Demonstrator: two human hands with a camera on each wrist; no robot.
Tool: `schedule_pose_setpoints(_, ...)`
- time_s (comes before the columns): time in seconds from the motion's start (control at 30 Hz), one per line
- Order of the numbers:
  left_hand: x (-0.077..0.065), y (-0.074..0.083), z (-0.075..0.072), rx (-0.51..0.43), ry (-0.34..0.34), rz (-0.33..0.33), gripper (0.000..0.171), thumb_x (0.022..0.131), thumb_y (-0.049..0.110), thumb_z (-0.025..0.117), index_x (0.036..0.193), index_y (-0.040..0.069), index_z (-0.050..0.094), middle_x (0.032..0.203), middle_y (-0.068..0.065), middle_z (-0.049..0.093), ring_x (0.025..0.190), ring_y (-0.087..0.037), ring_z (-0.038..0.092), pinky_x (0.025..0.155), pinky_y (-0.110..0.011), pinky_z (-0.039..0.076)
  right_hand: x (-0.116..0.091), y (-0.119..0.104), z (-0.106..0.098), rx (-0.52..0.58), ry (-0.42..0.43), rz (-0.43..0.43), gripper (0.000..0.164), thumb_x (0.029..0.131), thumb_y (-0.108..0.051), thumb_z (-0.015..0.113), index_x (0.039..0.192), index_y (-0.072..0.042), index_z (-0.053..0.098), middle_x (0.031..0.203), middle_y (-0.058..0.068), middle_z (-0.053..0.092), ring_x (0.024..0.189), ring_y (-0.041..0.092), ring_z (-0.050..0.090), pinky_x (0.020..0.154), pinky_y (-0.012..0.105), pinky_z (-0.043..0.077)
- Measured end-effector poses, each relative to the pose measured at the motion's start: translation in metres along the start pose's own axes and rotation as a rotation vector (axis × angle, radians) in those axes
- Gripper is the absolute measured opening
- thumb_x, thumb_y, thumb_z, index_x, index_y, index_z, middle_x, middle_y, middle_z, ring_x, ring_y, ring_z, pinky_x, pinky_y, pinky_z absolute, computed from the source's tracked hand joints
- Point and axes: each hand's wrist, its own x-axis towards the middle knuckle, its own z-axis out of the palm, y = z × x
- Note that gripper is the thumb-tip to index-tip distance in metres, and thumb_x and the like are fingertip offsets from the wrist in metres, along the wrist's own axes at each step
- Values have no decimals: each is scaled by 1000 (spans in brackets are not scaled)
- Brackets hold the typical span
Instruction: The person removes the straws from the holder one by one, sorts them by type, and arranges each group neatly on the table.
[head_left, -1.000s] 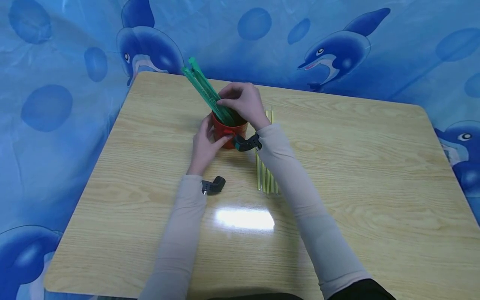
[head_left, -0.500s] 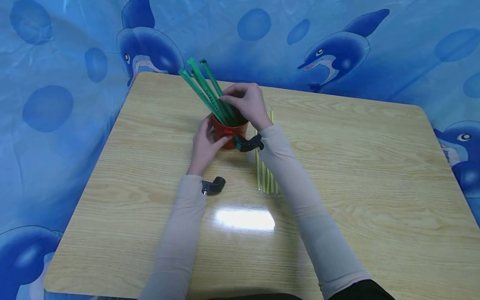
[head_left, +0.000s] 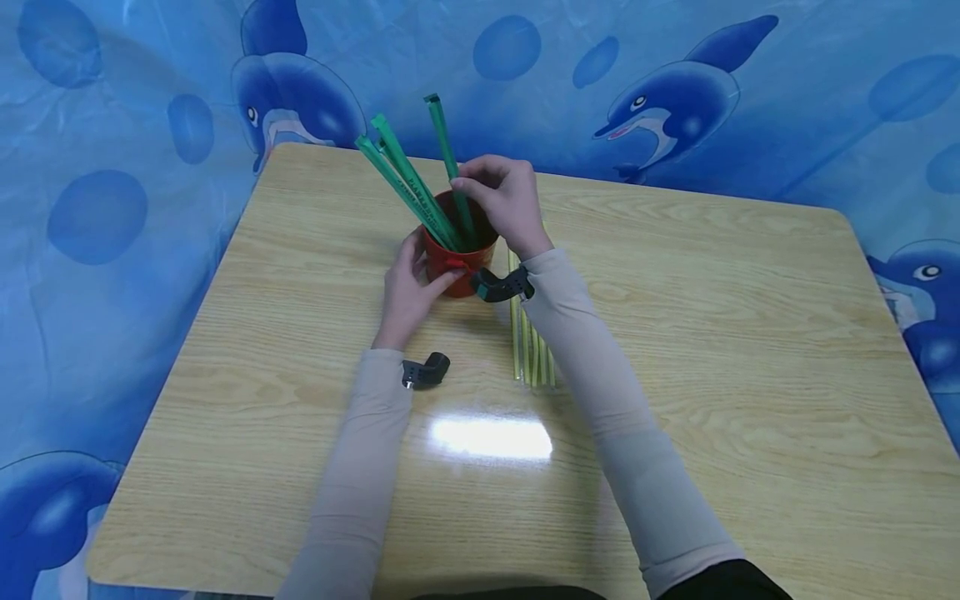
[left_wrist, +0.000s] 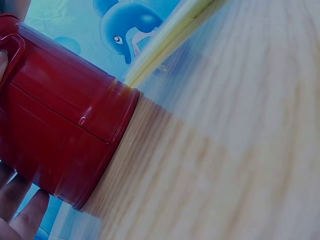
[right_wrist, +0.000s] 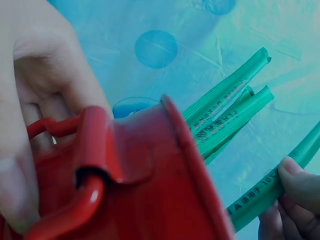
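Observation:
A red metal bucket (head_left: 482, 257) with a wire handle stands upright towards the back of the table. My left hand (head_left: 405, 296) grips its side, thumb in front and fingers around the far left. Several green paper-wrapped straws (head_left: 411, 185) lean out of the bucket to the left. Between thumb and fingers, my right hand (head_left: 506, 200) pinches a separate green wrapped straw (head_left: 441, 133), whose lower end is inside the bucket. Printed lettering shows on this straw (right_wrist: 255, 200) in the right wrist view. In the left wrist view the bucket's base (left_wrist: 107, 142) meets the tabletop.
Several yellow straws (head_left: 534, 362) lie side by side on the wooden table (head_left: 720, 350), partly under the right forearm. A blue sheet with dolphins (head_left: 510, 50) hangs behind the table's far edge. Wrist cameras (head_left: 427, 372) are strapped to both wrists.
My right hand has moved slightly right and up, drawing one green straw away from the bunch and standing it more upright. My left hand and the bucket have stayed put.

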Motion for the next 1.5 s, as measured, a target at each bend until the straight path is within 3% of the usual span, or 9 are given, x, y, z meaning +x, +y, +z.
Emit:
schedule_pose_setpoints(0.3,1,0,1,9,-1,3,74,83,18,73,145,12,32,147,-3,38,133,-13,37,107,-26,35,-2,-7,-2,21,61,14,14,88,-5,65,95,6,68,87,16,68,79,19,63,74,25,53)
schedule_pose_setpoints(0.53,1,0,1,8,-5,3,75,83,18,74,146,13,32,148,-3,37,134,-13,36,107,-25,35,-4,-6,-4,47,110,-76,11,89,-3,63,93,7,66,83,15,65,72,15,59,68,24,50)
schedule_pose_setpoints(0.7,1,-1,1,-19,-8,10,75,83,17,74,145,12,32,147,-3,38,134,-14,37,107,-27,35,-4,-7,-4,100,160,-93,9,88,-1,63,92,7,66,82,13,65,71,14,58,68,24,49)
schedule_pose_setpoints(1.0,1,-1,1,-26,-6,10,76,83,17,74,146,12,31,148,-3,37,134,-13,35,108,-27,34,-7,-25,-10,190,243,-188,6,87,1,64,90,7,67,82,14,67,71,16,61,72,30,52)
schedule_pose_setpoints(1.1,0,3,1,-45,-4,10,77,82,14,75,145,9,32,148,-6,37,135,-15,35,108,-28,34,-9,-33,-14,213,256,-216,4,87,3,64,88,5,67,81,16,67,71,18,61,71,30,52)
schedule_pose_setpoints(1.33,-9,32,-1,-64,-4,8,74,82,3,72,143,-1,31,146,-17,37,134,-25,37,108,-35,35,-14,-46,-23,262,286,-187,5,85,4,66,88,4,69,79,8,67,73,19,62,74,33,52)
schedule_pose_setpoints(1.5,-11,35,-2,-44,-6,6,72,83,4,71,143,-3,31,146,-18,37,134,-26,36,109,-36,34,-17,-51,-27,257,291,-275,5,86,5,64,88,5,68,80,15,67,72,20,62,74,34,53)
